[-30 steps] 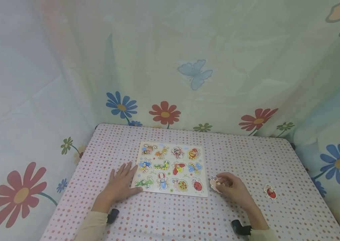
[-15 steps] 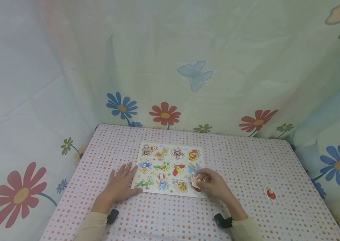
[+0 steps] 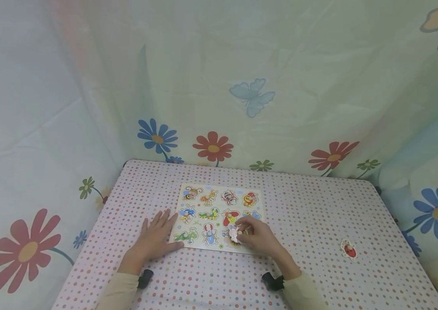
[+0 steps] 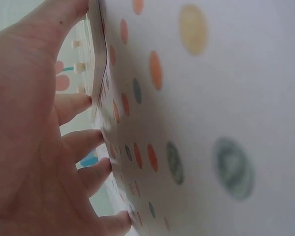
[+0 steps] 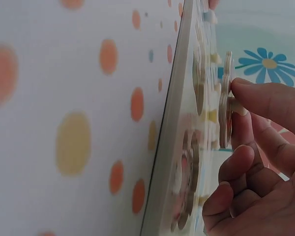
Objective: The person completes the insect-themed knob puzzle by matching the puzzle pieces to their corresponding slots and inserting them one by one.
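Observation:
A wooden insect puzzle board (image 3: 220,191) lies flat on the table with several knobbed pieces in it. Fingers and thumb spread, my left hand (image 3: 154,239) rests against the board's left edge; in the left wrist view, fingertips (image 4: 82,101) touch the board's side and the cloth. My right hand (image 3: 259,237) pinches a knobbed puzzle piece (image 3: 235,234), pale with a scalloped outline, over the board's bottom row. In the right wrist view the held piece (image 5: 225,113) stands apart from the board, its picture mostly hidden. The hand covers the board's lower right corner.
A loose ladybug piece (image 3: 348,249) lies on the dotted tablecloth (image 3: 319,206) to the right. Flowered curtains (image 3: 281,125) hang behind the table and at both sides. Dark wrist mounts (image 3: 272,282) sit at both wrists.
My right hand has carried the pinched piece leftward, from the table right of the board, across the lower right corner to above the bottom row. The left hand has stayed still.

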Demonstrator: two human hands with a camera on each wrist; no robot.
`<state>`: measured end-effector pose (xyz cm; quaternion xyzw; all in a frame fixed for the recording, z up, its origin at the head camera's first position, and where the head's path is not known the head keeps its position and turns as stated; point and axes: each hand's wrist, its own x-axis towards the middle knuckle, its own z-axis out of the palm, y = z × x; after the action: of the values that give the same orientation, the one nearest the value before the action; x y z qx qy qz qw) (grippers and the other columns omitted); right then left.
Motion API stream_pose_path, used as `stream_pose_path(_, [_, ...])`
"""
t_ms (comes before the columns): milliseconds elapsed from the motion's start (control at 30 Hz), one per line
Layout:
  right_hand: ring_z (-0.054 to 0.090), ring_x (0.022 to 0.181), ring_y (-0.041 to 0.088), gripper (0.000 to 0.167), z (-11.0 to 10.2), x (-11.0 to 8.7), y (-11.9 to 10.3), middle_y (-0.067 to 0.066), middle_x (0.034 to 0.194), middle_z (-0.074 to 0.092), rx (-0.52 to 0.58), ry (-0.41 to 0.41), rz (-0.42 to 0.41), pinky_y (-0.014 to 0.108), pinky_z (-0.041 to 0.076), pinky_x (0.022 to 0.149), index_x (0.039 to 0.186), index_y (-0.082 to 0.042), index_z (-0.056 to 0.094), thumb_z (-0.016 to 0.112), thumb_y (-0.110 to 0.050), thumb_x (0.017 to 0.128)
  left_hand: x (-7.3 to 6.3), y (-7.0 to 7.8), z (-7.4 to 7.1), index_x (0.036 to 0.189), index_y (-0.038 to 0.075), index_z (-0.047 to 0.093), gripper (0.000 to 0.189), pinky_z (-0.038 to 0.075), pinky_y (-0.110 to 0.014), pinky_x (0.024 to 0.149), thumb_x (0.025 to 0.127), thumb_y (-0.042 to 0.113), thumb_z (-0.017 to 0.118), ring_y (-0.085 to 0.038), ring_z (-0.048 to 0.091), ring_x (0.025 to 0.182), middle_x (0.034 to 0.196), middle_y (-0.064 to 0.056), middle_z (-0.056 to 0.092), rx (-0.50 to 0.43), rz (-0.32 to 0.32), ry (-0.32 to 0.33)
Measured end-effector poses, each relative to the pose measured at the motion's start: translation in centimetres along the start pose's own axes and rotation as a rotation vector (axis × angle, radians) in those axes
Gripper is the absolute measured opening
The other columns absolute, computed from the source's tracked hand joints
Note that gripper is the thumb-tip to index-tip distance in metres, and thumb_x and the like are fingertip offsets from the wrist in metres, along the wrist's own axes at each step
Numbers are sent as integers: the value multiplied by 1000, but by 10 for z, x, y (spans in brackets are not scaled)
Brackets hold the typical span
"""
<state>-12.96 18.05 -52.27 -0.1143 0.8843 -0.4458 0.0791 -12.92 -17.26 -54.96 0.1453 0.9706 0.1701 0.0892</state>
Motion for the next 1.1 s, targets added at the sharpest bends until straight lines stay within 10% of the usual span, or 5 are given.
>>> stream_pose_path(1100, [48, 72, 13, 32, 21, 4, -12, -5, 89, 61, -125, -72, -18, 25, 40, 60, 114, -11, 67, 77, -2, 85, 0, 0, -2, 161, 18, 24, 99, -1, -67, 115, 85, 71, 61, -37, 7, 151, 166, -12, 12, 3, -8, -15])
